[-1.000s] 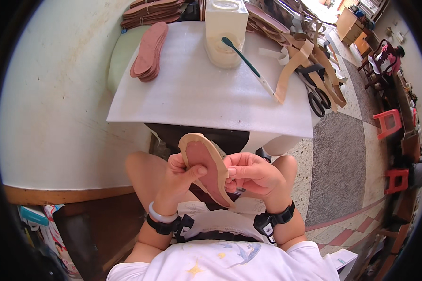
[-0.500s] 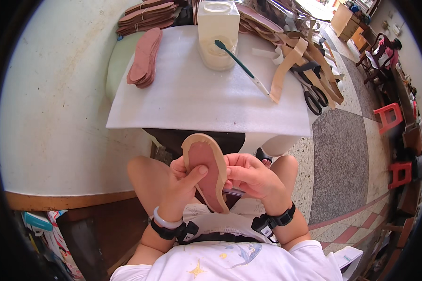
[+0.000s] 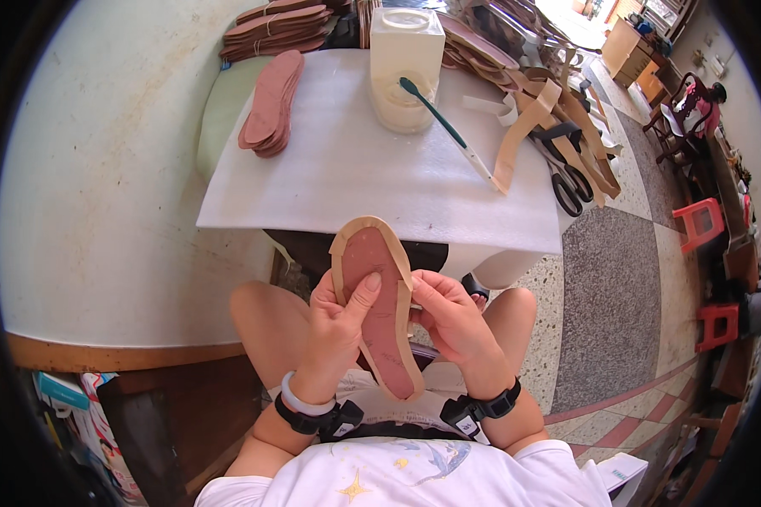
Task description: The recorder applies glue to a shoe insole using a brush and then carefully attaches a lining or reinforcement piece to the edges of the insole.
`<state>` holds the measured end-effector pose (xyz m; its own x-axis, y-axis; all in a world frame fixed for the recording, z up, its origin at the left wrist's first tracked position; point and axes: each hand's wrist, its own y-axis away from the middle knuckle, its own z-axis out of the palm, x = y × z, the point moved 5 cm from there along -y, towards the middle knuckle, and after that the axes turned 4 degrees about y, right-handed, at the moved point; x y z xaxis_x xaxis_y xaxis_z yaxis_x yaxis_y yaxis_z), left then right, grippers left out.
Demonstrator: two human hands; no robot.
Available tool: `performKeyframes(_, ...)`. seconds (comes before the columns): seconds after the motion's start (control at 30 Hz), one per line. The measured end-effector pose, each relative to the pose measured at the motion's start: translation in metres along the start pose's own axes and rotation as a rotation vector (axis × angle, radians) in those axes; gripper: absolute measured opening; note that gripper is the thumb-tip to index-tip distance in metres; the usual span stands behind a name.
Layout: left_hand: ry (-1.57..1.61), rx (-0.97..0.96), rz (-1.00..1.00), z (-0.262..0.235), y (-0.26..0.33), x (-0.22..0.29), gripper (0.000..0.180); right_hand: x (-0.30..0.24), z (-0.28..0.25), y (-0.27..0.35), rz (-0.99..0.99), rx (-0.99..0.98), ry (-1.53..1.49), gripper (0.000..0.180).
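Over my lap I hold a reddish-brown shoe insole (image 3: pixel 379 297) with a tan strip folded round its edge, toe end pointing away from me. My left hand (image 3: pixel 336 329) grips its left side, thumb pressed flat on the sole's face. My right hand (image 3: pixel 450 321) pinches the right edge near the middle. Both hands are shut on the insole, just below the front edge of the white foam-covered table (image 3: pixel 355 182).
On the table: a stack of reddish insoles (image 3: pixel 270 106) at left, a translucent plastic jug (image 3: pixel 407 66) with a green-handled brush (image 3: pixel 445 128) leaning on it, tan straps (image 3: pixel 537 118) and black scissors (image 3: pixel 569 182) at right. More insole piles lie behind. Red stools (image 3: pixel 700 221) stand on the floor at right.
The insole has turned slightly more upright in my hands, and my left thumb has slid up along its face. My right hand shifted along the right edge.
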<state>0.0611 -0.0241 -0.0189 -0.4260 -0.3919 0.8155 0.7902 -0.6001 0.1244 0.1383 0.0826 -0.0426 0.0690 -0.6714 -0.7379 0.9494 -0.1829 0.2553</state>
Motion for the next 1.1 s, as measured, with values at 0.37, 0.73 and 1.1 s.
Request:
performKeyframes(0.37,-0.009,0.002,-0.025,-0.004,0.001,-0.010,0.022,-0.011,-0.006,-0.007,-0.242,0.202,0.056,0.023)
performKeyframes(0.73,-0.400,0.050,0.228,0.004,0.012,0.000,0.020,-0.019,0.015,0.005,-0.548,0.508,0.904,0.019)
performKeyframes(1.1,-0.241,0.007,0.110,0.004,0.006,-0.004,0.020,-0.021,0.006,-0.003,-0.540,0.411,0.811,0.022)
